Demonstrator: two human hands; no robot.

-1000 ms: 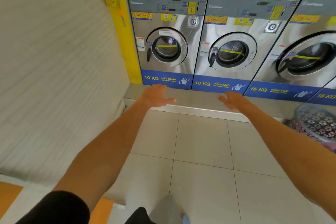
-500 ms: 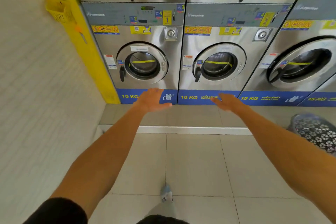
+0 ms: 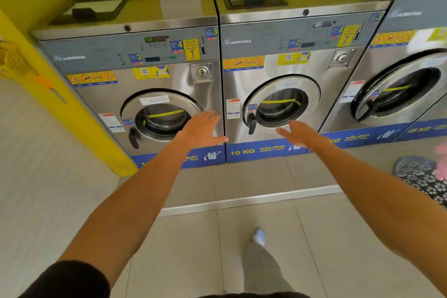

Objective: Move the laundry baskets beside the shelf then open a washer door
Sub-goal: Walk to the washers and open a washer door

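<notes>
Three steel front-loading washers stand in a row. Washer 1 has a round door (image 3: 150, 104) that is closed, with a black handle (image 3: 133, 137) on its left side. Washer 2's door (image 3: 307, 89) is closed too, its handle (image 3: 251, 123) also on the left. My left hand (image 3: 202, 129) hovers empty with fingers spread, at the right edge of washer 1's door. My right hand (image 3: 298, 133) is open and empty below washer 2's door. A patterned laundry basket (image 3: 420, 176) sits on the floor at the far right, partly cut off.
A raised tiled step (image 3: 242, 201) runs in front of the washers. A yellow pillar (image 3: 79, 128) and a pale wall close off the left side. A third, larger washer (image 3: 396, 94) stands at the right. My foot (image 3: 258, 237) is on the tiled floor.
I have stepped closer to the washers, which now fill the view. Both hands have risen from the blue base strip to the level of the doors.
</notes>
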